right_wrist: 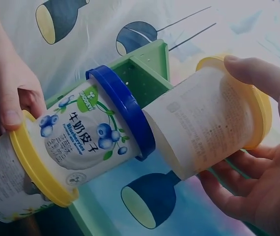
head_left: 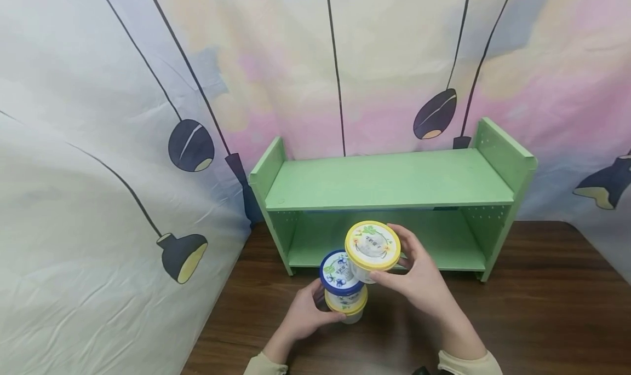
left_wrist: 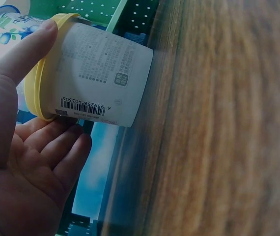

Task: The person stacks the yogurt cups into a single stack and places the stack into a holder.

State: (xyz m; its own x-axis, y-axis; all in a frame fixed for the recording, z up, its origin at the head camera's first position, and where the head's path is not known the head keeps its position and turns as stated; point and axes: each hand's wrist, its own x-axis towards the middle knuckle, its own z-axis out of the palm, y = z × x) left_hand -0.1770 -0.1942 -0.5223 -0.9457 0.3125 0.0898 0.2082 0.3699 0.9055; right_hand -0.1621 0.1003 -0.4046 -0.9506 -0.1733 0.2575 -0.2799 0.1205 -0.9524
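Observation:
My left hand (head_left: pixel 302 312) holds the lower yellow-lidded tub (left_wrist: pixel 98 73), its thumb against the lid rim and its fingers round the far side. A blue-lidded blueberry tub (right_wrist: pixel 88 130) stands stacked on that lid. Higher and a little to the right, my right hand (head_left: pixel 425 283) grips another yellow-lidded tub (head_left: pixel 373 246) between thumb and fingers near its lid. In the right wrist view, this tub's base (right_wrist: pixel 167 142) is close beside the blue lid (right_wrist: pixel 123 110); I cannot tell whether they touch. Whether the lower tub rests on the table is also unclear.
Behind the hands stands a green two-level shelf (head_left: pixel 389 180) on the dark wooden table (head_left: pixel 552 309). A cloth backdrop (head_left: pixel 296 63) with painted lamps hangs behind it and along the left side.

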